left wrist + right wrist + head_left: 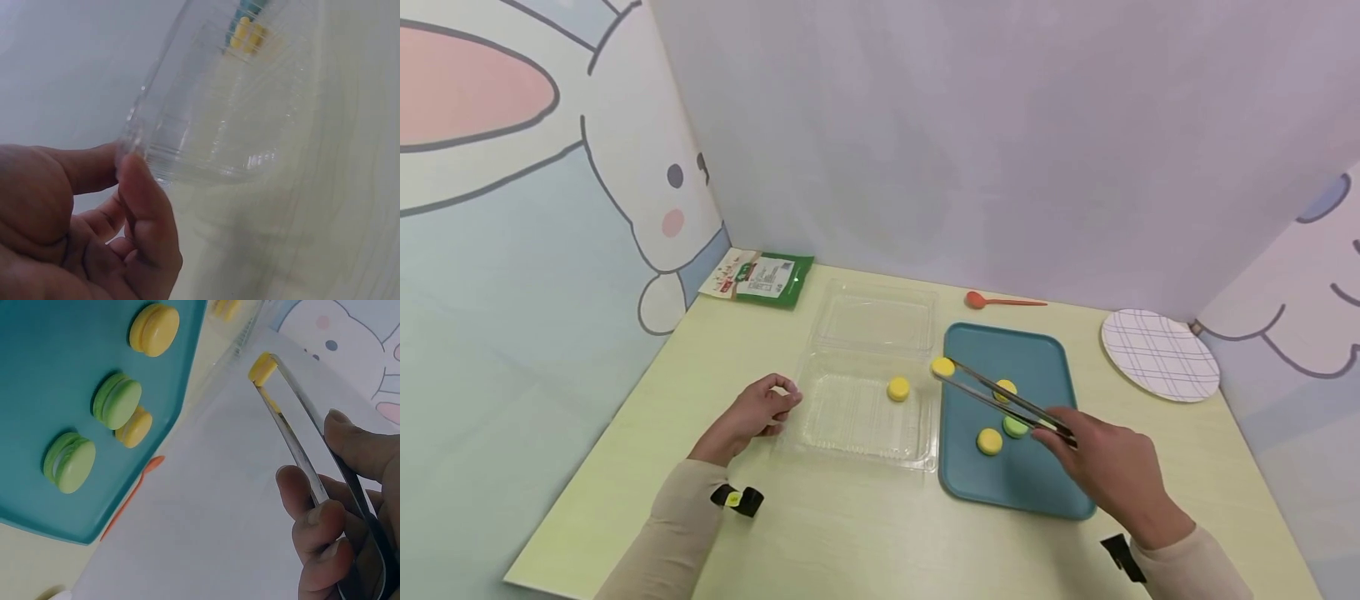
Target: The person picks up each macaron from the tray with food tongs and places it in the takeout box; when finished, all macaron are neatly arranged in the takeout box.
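My right hand grips metal tweezers, whose tips pinch a yellow macaron above the seam between tray and container. Below and to the right lies a blue-green tray with yellow macarons and green macarons on it; the hand and tweezers partly cover these in the head view. On the left, an open clear plastic container has one yellow macaron inside, toward its right side. Between thumb and finger, my left hand pinches the container's left rim.
Behind the container lies its raised clear lid. A green and white packet lies at the back left, and an orange spoon behind the tray. At the right is a checked white plate. Walls border the table's back and sides.
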Demonstrator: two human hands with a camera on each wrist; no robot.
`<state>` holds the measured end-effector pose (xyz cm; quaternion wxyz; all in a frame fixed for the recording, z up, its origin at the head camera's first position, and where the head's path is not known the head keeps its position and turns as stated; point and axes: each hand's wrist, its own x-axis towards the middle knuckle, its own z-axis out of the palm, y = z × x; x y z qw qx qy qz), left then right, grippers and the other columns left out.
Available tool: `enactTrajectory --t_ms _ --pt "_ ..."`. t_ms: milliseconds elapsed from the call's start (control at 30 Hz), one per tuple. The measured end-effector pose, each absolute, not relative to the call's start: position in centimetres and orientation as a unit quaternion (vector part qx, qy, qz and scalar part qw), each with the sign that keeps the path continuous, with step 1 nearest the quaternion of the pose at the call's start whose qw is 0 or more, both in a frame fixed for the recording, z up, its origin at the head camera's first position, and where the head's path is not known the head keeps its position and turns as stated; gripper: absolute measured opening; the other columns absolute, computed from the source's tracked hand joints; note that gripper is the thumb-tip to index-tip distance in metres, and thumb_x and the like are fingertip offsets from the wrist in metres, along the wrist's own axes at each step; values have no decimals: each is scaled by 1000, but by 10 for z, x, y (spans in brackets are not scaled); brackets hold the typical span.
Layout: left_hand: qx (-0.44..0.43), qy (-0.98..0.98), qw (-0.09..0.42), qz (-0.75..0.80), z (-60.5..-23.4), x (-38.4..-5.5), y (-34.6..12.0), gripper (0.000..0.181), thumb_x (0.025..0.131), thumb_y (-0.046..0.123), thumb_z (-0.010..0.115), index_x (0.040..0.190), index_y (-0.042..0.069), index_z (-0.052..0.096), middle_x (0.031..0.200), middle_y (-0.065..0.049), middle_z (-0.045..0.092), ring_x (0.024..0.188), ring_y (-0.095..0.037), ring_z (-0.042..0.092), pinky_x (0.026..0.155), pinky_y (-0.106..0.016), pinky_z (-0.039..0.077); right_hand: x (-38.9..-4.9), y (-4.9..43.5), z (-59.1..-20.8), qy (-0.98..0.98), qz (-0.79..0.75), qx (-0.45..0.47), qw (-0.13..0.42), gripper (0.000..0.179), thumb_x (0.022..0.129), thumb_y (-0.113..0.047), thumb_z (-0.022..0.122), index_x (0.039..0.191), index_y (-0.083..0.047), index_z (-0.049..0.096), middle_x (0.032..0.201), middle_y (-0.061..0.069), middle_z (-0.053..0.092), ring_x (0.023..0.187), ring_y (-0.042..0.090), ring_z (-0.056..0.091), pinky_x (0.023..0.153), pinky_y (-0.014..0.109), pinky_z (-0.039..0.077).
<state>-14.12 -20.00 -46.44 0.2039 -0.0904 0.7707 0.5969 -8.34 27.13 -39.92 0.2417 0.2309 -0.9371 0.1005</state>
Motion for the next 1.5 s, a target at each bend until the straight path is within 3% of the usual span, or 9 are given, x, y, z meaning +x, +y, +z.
enactTrajectory --t_ms 267,600,1067,1233,1367,1467,1500 --pt "-92 770 204 597 -465 -141 -200 20 103 21 61 112 5 52 74 -4 49 65 -15 47 59 -27 47 -82 265 -395 -934 95 269 218 68 96 -72 30 93 -19 72 60 -18 54 44 -7 30 38 22 22" --pt "-93 770 203 598 -464 -142 -200 21 103 21 61 113 5 52 75 -4 49 66 -14 48 59 -27 47 -84 257 -391 -913 86 313 248 64 99 -70 31 89 -20 69 64 -20 57 47 -6 37 39 21 24" --pt "-91 769 203 599 -465 -142 -200 21 103 21 61 113 5 52 74 -4 49 65 -14 47 58 -26 46 -88 239 -380 -909 60 343 230 57 100 -69 27 76 -26 54 61 -24 27 48 -6 20 40 22 17" --pt "-89 769 202 600 -466 -142 -201 22 103 22 61 113 5 52 75 -4 49 66 -15 48 59 -27 47 -90 229 -372 -902 36 369 223 61 102 -67 24 75 -23 57 57 -19 29 45 -1 21 38 23 17" --pt "-93 770 201 598 -466 -142 -201 22 103 22 62 113 5 52 75 -4 50 66 -15 48 59 -26 47 -93 217 -365 -897 11 393 200 41 94 -54 65 73 -20 57 54 -16 32 44 1 24 37 23 19" --pt "-95 770 201 598 -465 -142 -200 22 103 22 62 113 5 52 76 -4 50 66 -15 49 59 -27 47 -94 208 -362 -895 -11 407 182 44 75 -40 87 66 -19 50 53 -13 29 42 3 23 37 24 20" --pt "-95 769 202 599 -465 -141 -200 22 103 22 62 113 5 52 76 -4 50 66 -15 48 59 -27 47 -95 206 -361 -895 -19 410 177 47 74 -40 88 65 -19 47 53 -12 28 42 4 23 37 24 21"
